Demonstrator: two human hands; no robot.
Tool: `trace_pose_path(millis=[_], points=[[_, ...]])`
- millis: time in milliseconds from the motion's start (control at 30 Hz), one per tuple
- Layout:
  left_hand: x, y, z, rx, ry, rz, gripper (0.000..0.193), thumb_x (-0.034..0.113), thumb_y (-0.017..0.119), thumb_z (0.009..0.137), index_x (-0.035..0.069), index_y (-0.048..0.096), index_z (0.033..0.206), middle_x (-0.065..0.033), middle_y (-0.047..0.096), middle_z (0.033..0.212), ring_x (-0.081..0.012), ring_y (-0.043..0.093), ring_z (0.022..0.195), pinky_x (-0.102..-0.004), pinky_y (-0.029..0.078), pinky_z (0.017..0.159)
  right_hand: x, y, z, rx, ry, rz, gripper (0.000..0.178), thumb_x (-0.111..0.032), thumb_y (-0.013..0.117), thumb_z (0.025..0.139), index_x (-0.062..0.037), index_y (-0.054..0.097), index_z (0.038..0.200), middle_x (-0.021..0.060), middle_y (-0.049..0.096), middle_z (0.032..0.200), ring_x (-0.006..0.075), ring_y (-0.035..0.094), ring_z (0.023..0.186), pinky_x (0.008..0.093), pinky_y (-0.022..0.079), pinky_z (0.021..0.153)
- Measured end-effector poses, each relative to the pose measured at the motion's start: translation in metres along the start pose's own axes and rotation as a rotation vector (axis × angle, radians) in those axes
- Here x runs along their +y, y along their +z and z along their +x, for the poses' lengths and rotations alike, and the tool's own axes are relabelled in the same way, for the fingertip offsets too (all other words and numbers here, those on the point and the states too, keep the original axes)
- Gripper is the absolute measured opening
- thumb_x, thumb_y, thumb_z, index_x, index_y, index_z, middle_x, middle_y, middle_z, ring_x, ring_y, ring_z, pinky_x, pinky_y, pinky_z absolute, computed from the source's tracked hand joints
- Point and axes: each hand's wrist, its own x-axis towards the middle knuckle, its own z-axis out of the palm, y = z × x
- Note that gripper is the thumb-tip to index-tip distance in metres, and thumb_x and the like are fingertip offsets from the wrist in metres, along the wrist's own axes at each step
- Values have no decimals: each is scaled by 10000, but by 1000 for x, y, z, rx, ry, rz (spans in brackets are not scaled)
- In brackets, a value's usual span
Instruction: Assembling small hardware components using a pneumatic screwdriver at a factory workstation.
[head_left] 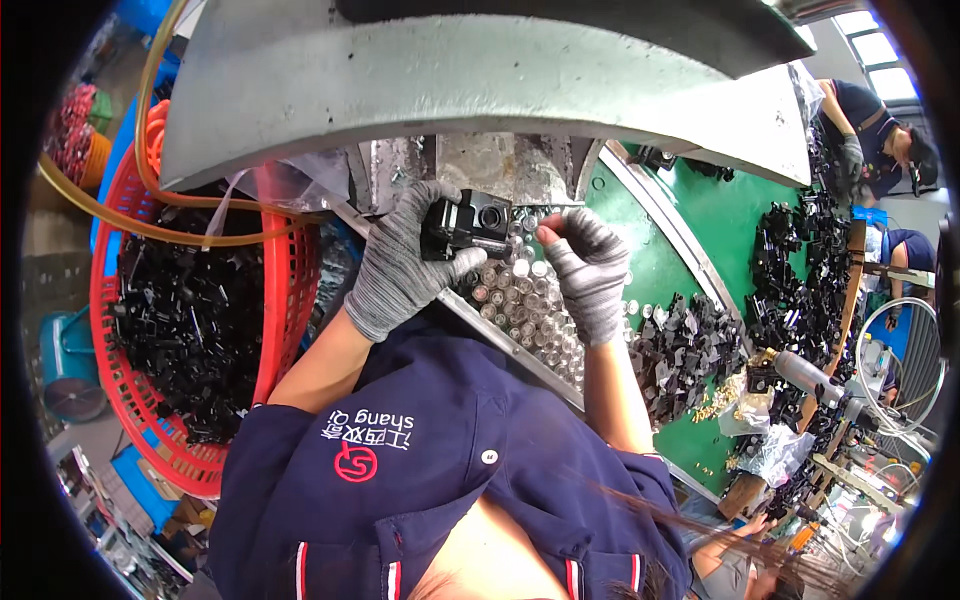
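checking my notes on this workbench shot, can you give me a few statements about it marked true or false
1. Both hands wear grey knit gloves. True: the left hand and right hand are gloved.
2. The left hand holds a black part. True: its fingers wrap a black part with a round opening.
3. The basket of black parts is blue. False: the basket is red.
4. The small round metal pieces lie on the floor. False: the metal pieces fill a tray beneath the hands.
5. The right hand is spread flat on the table. False: its fingers are pinched together above the tray; what they hold is too small to tell.
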Motion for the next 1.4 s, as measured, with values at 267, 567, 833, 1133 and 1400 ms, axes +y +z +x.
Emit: trace_pose_path(millis=[267, 567, 833, 1133, 1400], points=[[23, 12, 11, 55, 36, -155, 573, 118, 824, 667, 74, 512, 1145, -41, 589, 1062, -152, 574, 982, -288, 479, 861, -49, 28, 15, -19, 93, 530, 143, -36, 694, 787, -6, 687, 927, 36, 663, 819, 113, 598, 788, 262, 485, 748], [24, 6, 29, 123, 96, -28, 594, 215, 831, 680, 50, 530, 1164, -80, 605, 1102, -202, 597, 992, -332, 472, 877, -60, 31, 34, -159, 109, 578, 125, -52, 683, 805, 5, 682, 916, 49, 669, 847, 125, 602, 795, 259, 483, 770], [-23, 6, 65, 297, 210, 380, 515, 313, 709, 772, 56, 548, 1189, -110, 611, 1112, -243, 606, 975, -368, 471, 863, -29, 34, 45, -55, -115, 317, 178, -79, 677, 831, 15, 643, 978, 74, 675, 850, 138, 616, 743, 267, 499, 704], [-70, 0, 84, 437, 527, 922, 421, 383, 509, 914, 76, 565, 1197, -126, 625, 1086, -293, 609, 968, -410, 473, 840, -31, 44, 55, -87, -112, 411, 222, -65, 627, 870, 23, 598, 1072, 96, 670, 917, 173, 645, 827, 297, 532, 750], [-64, -4, 83, 245, 331, 1013, 404, 348, 558, 887, 69, 577, 1179, -128, 624, 1094, -287, 604, 983, -405, 472, 838, -29, 42, 58, -93, -120, 419, 199, -55, 613, 877, 30, 602, 1056, 94, 664, 905, 164, 644, 790, 293, 534, 722]])
